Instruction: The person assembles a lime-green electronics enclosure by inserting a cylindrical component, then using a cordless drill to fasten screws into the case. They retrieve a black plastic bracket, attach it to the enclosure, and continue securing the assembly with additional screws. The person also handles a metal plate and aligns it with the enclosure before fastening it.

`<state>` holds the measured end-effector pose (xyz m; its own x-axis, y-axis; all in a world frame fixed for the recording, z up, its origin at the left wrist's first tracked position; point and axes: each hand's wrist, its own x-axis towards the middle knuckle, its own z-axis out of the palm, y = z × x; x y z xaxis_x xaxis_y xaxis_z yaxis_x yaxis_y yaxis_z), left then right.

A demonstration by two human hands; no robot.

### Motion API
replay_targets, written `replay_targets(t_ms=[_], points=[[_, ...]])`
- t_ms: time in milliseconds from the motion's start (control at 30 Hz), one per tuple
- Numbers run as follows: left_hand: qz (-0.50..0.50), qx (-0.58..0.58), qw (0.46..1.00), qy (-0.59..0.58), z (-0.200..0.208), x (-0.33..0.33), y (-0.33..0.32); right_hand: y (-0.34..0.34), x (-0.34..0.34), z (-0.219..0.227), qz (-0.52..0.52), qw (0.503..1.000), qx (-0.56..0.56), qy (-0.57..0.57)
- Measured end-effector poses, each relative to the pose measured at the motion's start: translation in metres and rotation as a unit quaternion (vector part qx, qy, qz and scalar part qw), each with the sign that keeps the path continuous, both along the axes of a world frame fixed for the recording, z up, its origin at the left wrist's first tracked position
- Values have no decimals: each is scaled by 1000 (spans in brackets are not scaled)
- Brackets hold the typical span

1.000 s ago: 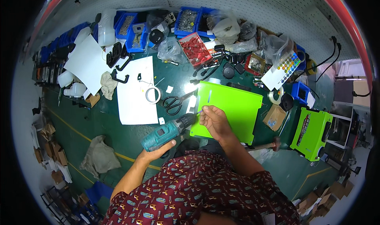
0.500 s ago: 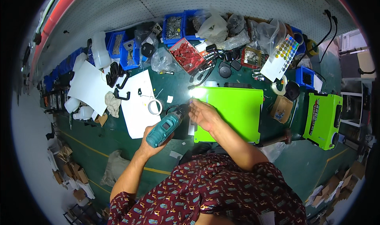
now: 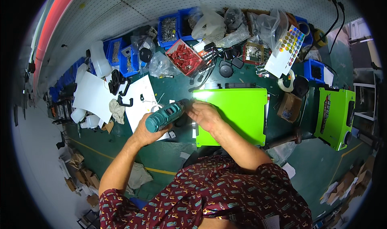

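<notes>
My left hand (image 3: 148,131) is wrapped round the grip of a teal cordless drill (image 3: 163,118), which lies tilted with its dark chuck pointing right. The chuck meets the upper left edge of a bright green box (image 3: 231,116) on the bench. Beside the chuck, my right hand (image 3: 204,115) has its fingers drawn together at that same edge, the wrist over the box's top panel. Whatever sits between these fingertips is too small or hidden to make out. The drill's tip is also out of sight behind the fingers.
A second green box (image 3: 333,118) stands at the right. Behind are a box of red parts (image 3: 184,58), blue bins (image 3: 168,29), plastic bags (image 3: 209,25) and black cables (image 3: 209,64). White sheets (image 3: 94,92) lie to the left; a hammer (image 3: 284,139) lies at the bench's front edge.
The drill has swung flatter, its body now nearer level, and my left forearm has shifted left. My right hand has stayed by the box's edge, its fingers now more curled. The view has shifted slightly.
</notes>
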<state>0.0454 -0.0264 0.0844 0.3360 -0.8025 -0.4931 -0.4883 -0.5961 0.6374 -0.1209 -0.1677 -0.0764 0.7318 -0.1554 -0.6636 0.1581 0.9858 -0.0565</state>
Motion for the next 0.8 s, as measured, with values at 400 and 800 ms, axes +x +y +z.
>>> replay_targets(t_ms=[400,800], points=[[-117,164,977,-72,44,18,-76,-3,-6,2,41,999,4,10],[-139,129,981,-31,40,4,-89,-5,-19,1,72,997,-5,-19]])
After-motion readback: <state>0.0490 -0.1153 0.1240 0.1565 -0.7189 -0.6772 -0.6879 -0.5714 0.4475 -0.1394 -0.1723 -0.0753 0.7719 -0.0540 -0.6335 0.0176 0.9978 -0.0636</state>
